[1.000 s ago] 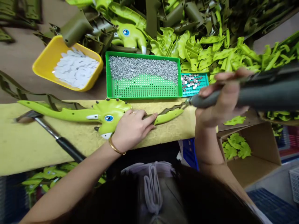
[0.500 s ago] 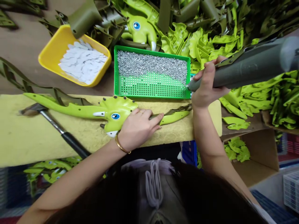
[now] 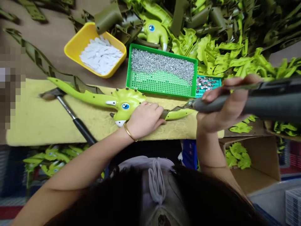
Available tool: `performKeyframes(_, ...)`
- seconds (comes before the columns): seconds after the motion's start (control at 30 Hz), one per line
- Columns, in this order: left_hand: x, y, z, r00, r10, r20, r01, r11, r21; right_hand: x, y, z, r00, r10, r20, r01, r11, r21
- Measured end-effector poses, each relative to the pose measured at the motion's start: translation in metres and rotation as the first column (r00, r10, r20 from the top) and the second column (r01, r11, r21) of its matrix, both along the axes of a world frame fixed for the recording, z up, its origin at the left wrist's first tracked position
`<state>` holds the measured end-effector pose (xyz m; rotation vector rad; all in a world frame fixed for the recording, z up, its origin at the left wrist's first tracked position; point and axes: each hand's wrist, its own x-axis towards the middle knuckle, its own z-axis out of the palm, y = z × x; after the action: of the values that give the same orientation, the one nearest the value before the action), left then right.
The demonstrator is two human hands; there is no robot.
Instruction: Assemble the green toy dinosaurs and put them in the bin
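Note:
A long light-green dinosaur toy (image 3: pixel 122 103) with a blue eye lies across a yellow mat (image 3: pixel 42 122). My left hand (image 3: pixel 144 117) presses down on its body just right of the head, fingers curled over it, a gold bangle on the wrist. My right hand (image 3: pixel 223 105) is wrapped round a grey electric screwdriver (image 3: pixel 258 102). Its tip (image 3: pixel 189 104) sits at the toy's right end, where an olive part (image 3: pixel 177 109) meets the green shell. A green tray (image 3: pixel 162 73) heaped with small screws stands just behind the toy.
A yellow tub (image 3: pixel 94 50) of white pieces is at the back left, a small teal tray (image 3: pixel 208 83) of metal discs right of the screw tray. A hammer (image 3: pixel 70 114) lies on the mat. Green and olive toy shells (image 3: pixel 211 40) pile behind; a cardboard box (image 3: pixel 254 160) stands at right.
My right hand has carried the screwdriver from the green tray's right edge down to the toy's right end. The left hand has stayed on the toy. The camera has shifted left.

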<state>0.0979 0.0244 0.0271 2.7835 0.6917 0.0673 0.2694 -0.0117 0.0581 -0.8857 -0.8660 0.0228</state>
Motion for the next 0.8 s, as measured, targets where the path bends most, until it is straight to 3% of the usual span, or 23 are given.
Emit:
performKeyframes(0.07,0.001,0.000,0.002,1.000,0.002,-0.019,-0.002,1.000,-0.008,-0.020,-0.019,-0.002,0.995,0.095,0.012,-0.095,0.995,-0.030)
performKeyframes(0.2,0.000,0.000,0.003,0.999,-0.003,-0.037,0.002,1.000,-0.011,-0.038,-0.038,-0.015,0.980,0.160,0.119,-0.146,0.982,-0.121)
performKeyframes(0.33,0.000,0.001,0.002,0.999,-0.012,-0.039,0.011,1.000,-0.006,-0.038,-0.038,-0.027,0.952,0.249,0.178,-0.207,0.953,-0.222)
performKeyframes(0.47,0.000,0.001,0.000,1.000,-0.010,-0.016,0.010,1.000,-0.001,-0.040,-0.040,-0.037,0.953,0.223,0.206,-0.185,0.964,-0.189)
performKeyframes(0.6,-0.001,0.000,-0.001,1.000,-0.006,0.025,0.006,1.000,0.001,-0.034,-0.032,-0.027,0.941,0.281,0.188,-0.244,0.949,-0.201)
performKeyframes(0.67,-0.002,0.000,-0.002,0.999,-0.008,0.041,0.008,1.000,-0.006,-0.019,-0.014,-0.018,0.967,0.203,0.154,-0.184,0.975,-0.127)
performKeyframes(0.73,-0.003,0.000,-0.003,0.999,-0.012,0.044,0.012,1.000,0.003,0.003,0.012,-0.014,0.997,0.007,0.078,-0.007,1.000,0.007)
performKeyframes(0.8,-0.003,0.000,-0.004,0.999,-0.017,0.045,0.016,1.000,0.023,0.027,0.036,-0.019,0.985,-0.170,0.010,0.169,0.984,0.053)
